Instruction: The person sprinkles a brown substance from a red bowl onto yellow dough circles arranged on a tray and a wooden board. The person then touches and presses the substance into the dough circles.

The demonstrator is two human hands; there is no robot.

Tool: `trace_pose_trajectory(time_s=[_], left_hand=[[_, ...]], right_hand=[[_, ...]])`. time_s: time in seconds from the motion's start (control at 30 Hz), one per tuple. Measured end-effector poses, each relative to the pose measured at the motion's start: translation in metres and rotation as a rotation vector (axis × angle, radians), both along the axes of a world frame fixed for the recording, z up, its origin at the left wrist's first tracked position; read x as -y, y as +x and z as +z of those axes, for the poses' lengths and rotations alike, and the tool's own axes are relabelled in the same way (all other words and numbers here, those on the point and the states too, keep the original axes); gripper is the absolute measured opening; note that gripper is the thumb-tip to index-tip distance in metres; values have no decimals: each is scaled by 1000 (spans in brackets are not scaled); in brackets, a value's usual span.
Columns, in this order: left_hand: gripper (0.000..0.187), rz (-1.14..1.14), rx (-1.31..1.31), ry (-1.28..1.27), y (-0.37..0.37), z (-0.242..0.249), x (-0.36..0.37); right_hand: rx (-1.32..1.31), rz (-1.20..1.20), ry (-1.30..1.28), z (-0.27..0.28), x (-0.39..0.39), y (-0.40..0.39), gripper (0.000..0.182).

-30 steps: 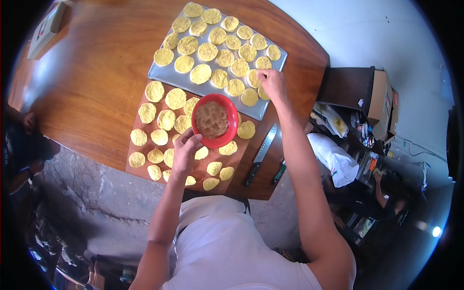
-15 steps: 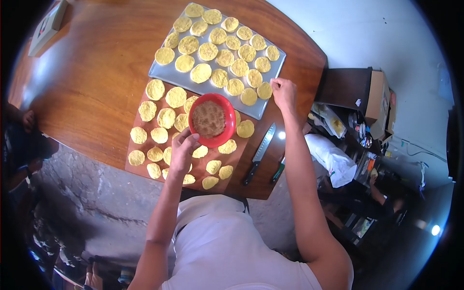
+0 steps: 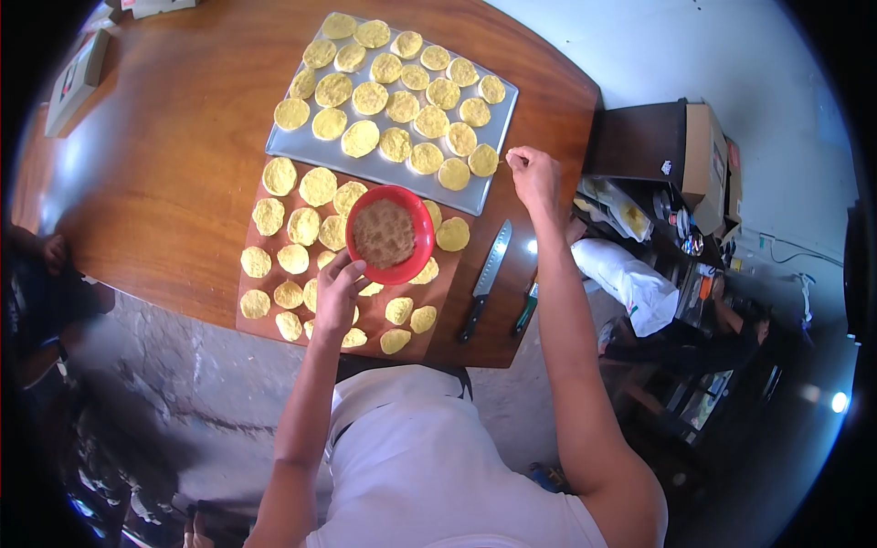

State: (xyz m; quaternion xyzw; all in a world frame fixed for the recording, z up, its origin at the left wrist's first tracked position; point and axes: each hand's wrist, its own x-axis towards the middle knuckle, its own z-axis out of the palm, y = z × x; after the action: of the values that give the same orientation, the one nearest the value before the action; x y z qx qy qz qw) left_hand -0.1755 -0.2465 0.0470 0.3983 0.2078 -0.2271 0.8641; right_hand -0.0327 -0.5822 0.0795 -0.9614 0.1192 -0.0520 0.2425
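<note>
My left hand (image 3: 338,292) grips a red bowl (image 3: 427,239) by its near left rim, thumb over the edge. Inside lies a brown, crumbly powder (image 3: 384,234). The bowl is held above a brown board (image 3: 443,297) and hides some of the yellow rounds there. My right hand (image 3: 536,178) hovers just off the right edge of a grey metal tray (image 3: 283,142), fingertips pinched together. Whatever they hold is too small to make out. Rows of flat, yellow-topped rounds (image 3: 360,140) cover the tray, and several more yellow rounds (image 3: 303,226) lie on the board.
A large knife (image 3: 491,269) and a green-handled knife (image 3: 527,310) lie on the wooden table (image 3: 174,183), right of the board. Boxes (image 3: 78,82) stand at the far left. Another person (image 3: 46,292) is at the left edge. A cluttered shelf (image 3: 639,146) stands on the right.
The view has shifted slightly, so the tray and board appear further left. My right hand is now a little further from the tray's nearest round, still pinched. My left hand still holds the bowl.
</note>
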Motion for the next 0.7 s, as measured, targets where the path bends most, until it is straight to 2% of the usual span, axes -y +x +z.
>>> trace_pose_trajectory(time_s=[0.2,0.3,0.4,0.47,0.63,0.7], left_hand=[[47,2,5,-2,-1,0,0],[47,2,8,-6,-1,0,0],[47,13,9,-14,-1,1,-2],[47,28,-2,-12,-1,0,-2],[48,0,-3,9,5,2,1],[50,-27,4,30,11,2,3]], right_hand=[[-101,-53,-19,1,-2,4,12],[-53,23,-73,-9,4,6,9],[-48,-41,-33,-7,-2,11,9],[-142,-133,-50,3,-8,13,11],[-186,-14,-51,-51,5,3,18],[-74,-52,-24,-57,3,4,19]])
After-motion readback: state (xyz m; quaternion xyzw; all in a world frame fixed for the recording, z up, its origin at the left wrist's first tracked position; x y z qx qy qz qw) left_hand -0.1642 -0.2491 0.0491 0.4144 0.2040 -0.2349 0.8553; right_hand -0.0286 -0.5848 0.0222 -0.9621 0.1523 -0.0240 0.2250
